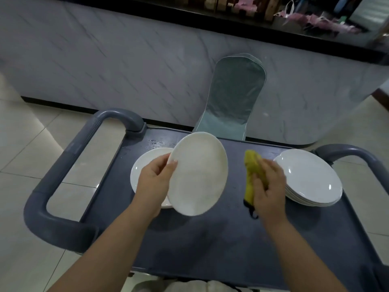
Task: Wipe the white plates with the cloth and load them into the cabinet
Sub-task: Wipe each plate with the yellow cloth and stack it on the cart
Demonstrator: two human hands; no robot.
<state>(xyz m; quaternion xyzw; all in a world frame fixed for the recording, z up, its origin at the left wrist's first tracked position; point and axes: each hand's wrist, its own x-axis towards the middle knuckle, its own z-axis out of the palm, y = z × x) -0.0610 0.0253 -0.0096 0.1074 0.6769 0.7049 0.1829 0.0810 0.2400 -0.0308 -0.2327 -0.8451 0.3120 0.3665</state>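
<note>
My left hand (154,182) grips a white plate (200,175) by its left rim and holds it tilted above the dark cart top (210,239). Under it on the left lies another white plate (141,167), partly hidden. My right hand (269,186) holds a bunched yellow cloth (252,175) just right of the raised plate, not touching it. A stack of white plates (309,178) sits on the cart at the right, beside my right hand. No cabinet is in view.
The cart has grey loop handles at the left (63,165) and right (357,152). A pale green covered chair (233,98) stands behind it against a marble-look counter front (126,70). Water drops lie near the cart's back edge. Tiled floor surrounds the cart.
</note>
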